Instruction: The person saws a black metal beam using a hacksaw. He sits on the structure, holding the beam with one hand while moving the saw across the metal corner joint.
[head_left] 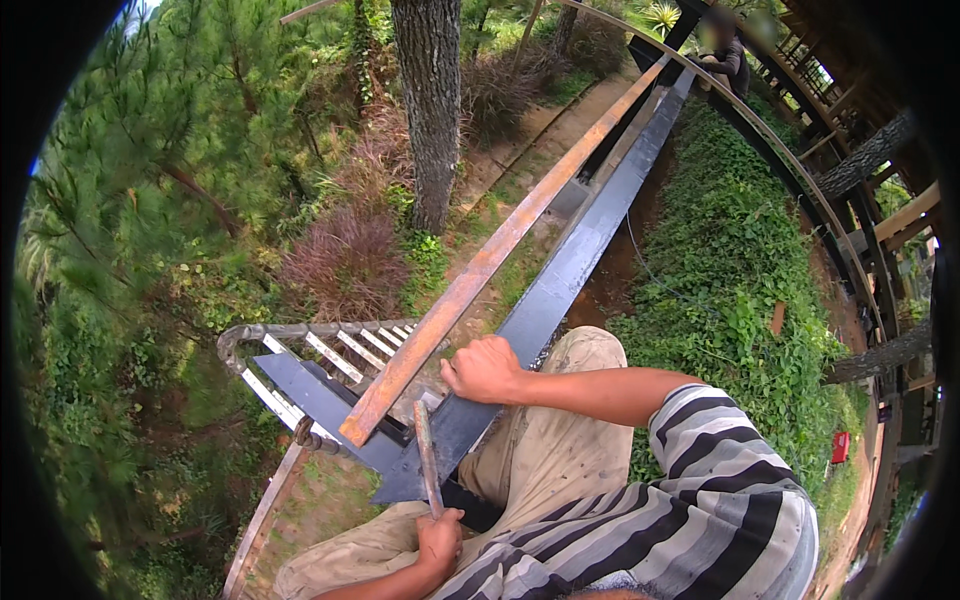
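We look from the wearer's head, through the left of two side-by-side fisheye cameras, steeply down and forward along the dark beam (590,237). The left hand (439,538) and right hand (486,369) lie close below us; the tree trunk (428,110) stands well beyond, near our upper edge.
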